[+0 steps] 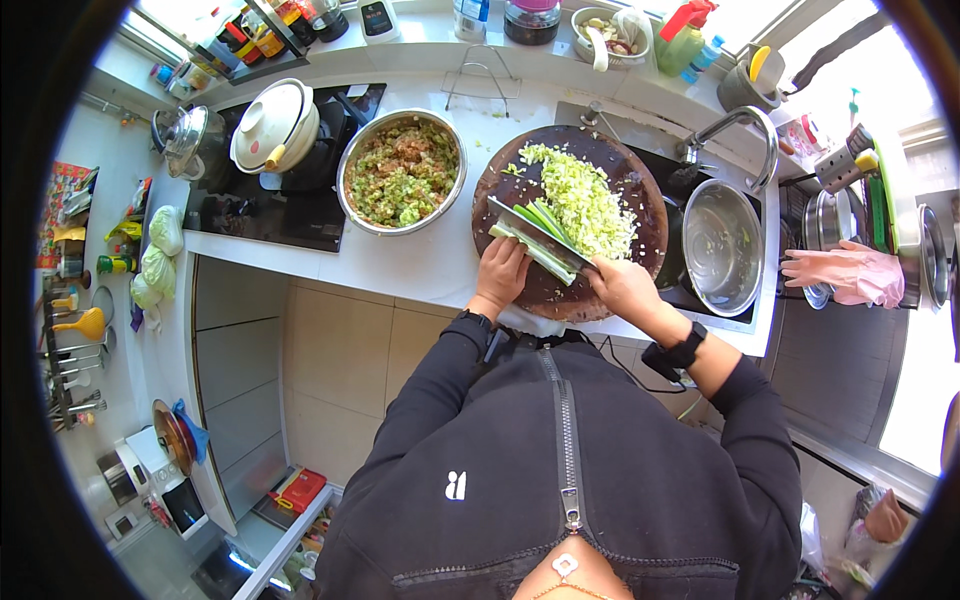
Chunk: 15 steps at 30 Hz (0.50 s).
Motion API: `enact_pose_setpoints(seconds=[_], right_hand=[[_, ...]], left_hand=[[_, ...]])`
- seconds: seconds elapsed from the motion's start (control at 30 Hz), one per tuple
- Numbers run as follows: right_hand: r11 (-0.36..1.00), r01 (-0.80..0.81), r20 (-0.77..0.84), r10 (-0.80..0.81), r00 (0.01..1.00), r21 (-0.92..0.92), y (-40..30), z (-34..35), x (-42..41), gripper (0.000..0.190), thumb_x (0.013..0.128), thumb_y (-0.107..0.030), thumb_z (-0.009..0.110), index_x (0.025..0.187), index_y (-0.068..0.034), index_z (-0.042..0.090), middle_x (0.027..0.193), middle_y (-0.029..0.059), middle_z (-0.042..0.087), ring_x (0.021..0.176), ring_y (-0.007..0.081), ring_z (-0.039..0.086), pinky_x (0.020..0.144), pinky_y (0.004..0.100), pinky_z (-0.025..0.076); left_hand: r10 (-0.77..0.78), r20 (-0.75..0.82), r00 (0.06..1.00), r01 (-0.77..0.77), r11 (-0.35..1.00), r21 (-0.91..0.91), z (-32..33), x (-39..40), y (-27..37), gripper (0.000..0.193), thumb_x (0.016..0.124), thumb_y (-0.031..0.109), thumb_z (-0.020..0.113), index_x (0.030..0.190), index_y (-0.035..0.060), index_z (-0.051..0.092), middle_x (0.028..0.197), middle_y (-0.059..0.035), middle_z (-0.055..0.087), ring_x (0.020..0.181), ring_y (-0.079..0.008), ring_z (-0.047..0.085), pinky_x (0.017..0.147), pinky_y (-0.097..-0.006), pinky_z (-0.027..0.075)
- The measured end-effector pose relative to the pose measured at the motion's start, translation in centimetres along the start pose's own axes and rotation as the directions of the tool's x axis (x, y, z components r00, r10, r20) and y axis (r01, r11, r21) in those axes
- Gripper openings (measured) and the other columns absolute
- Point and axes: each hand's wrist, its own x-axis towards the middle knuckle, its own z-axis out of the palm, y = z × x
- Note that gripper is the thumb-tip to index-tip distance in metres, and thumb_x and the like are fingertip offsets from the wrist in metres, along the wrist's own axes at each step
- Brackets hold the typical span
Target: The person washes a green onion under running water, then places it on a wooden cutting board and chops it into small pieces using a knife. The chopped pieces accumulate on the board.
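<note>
My right hand (pixel 626 289) grips the handle of a broad-bladed kitchen cleaver (pixel 536 232). Its blade slants across the near part of a round wooden chopping board (pixel 532 296). Pale green vegetable stalks (pixel 551 264), possibly scallion or leek, lie on the near side of the blade. The curled fingers of my left hand (pixel 501 271) hold them down at their left end, close to the cleaver. Beyond the blade lie more green stalks (pixel 546 219), touching a long heap of finely chopped pale green vegetable (pixel 589 202). Small bits are scattered over the board.
Left of the board stands a steel bowl (pixel 459 184) of chopped greens and minced filling. A white lidded pot (pixel 274 127) is on the black cooktop (pixel 262 217). To the right are a steel basin (pixel 721 251) at the sink, a faucet (pixel 754 120) and pink rubber gloves (pixel 855 274).
</note>
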Motion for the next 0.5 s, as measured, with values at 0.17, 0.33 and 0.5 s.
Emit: enact_pose_setpoints(seconds=[0.17, 0.33, 0.5], right_hand=[[0.999, -0.025, 0.101, 0.029, 0.994, -0.043, 0.2, -0.6, -0.5, 0.023, 0.097, -0.028, 0.062, 0.09, -0.006, 0.061, 0.076, 0.0205, 0.067, 0.075, 0.0429, 0.068, 0.069, 0.0545, 0.053], [1.0, 0.013, 0.03, -0.013, 0.999, -0.024, -0.9, 3.9, 2.6, 0.023, 0.098, -0.026, 0.06, 0.09, -0.005, 0.06, 0.075, 0.0231, 0.066, 0.075, 0.0451, 0.067, 0.068, 0.0553, 0.053], [1.0, -0.002, -0.003, 0.002, 1.0, 0.006, -0.6, 3.8, 3.2, 0.023, 0.098, -0.027, 0.062, 0.09, -0.005, 0.061, 0.075, 0.0235, 0.066, 0.074, 0.0453, 0.066, 0.067, 0.0544, 0.053]], left_hand=[[0.0, -0.026, 1.0, 0.0, 1.0, 0.0, 0.0, 0.0, 0.0, 0.02, 0.085, 0.01, 0.073, 0.103, 0.0021, 0.068, 0.111, -0.0151, 0.066, 0.108, -0.0376, 0.061, 0.095, -0.0455, 0.051], [-0.031, -0.009, 0.999, 0.03, 0.998, -0.052, -0.3, 0.3, 0.1, 0.021, 0.085, 0.01, 0.073, 0.104, 0.0027, 0.068, 0.111, -0.0142, 0.066, 0.107, -0.037, 0.061, 0.095, -0.0453, 0.05], [-0.021, -0.041, 0.999, 0.02, 1.0, -0.018, -0.2, 0.1, 0.3, 0.02, 0.085, 0.009, 0.072, 0.104, 0.003, 0.068, 0.109, -0.0135, 0.066, 0.107, -0.0366, 0.061, 0.095, -0.0453, 0.05]])
